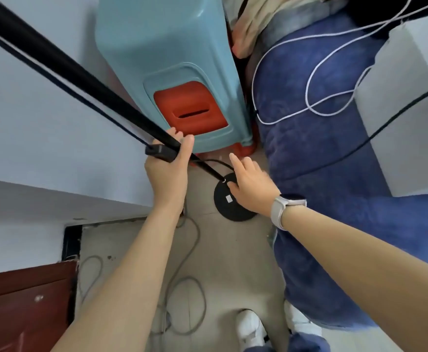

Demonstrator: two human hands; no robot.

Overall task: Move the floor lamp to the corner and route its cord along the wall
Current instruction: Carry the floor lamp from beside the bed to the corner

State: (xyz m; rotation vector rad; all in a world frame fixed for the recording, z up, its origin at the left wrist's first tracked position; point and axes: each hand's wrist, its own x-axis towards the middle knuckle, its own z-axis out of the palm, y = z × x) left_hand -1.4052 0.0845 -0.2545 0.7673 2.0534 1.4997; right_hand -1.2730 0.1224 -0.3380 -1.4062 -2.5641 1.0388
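Floor lamp pole (63, 69) ran black and slanted from the upper left of the frame down toward the centre, ending at the round black base (229, 205) that sat on the tiled floor (233, 262) just below the middle of the picture. A small white label showed on the base. Left hand (166, 168) was wrapped around the pole at centre frame, fingers (176, 134) curled closed on it, and a black inline switch box (160, 152) was pinned under that same grip. A thin dark cord (63, 83) ran alongside the pole from the upper left into the box. Right hand (249, 188) lay over the upper right edge of the base, fingers (235, 161) spread open and holding nothing, with a white-strapped watch (282, 207) on the wrist. Whether the palm actually touched the base could not be told. Directly above the hands stood a light blue plastic stool (162, 59) stacked over a red stool (187, 107), the base just beside their feet. A white wall (42, 128) filled the left side. At the right, a dark blue blanket (322, 153) carried a looping white cable (317, 72) and a black one. Grey cord (190, 288) lay in loose coils on the floor in the lower centre, and a white shoe (249, 329) showed at the bottom edge.
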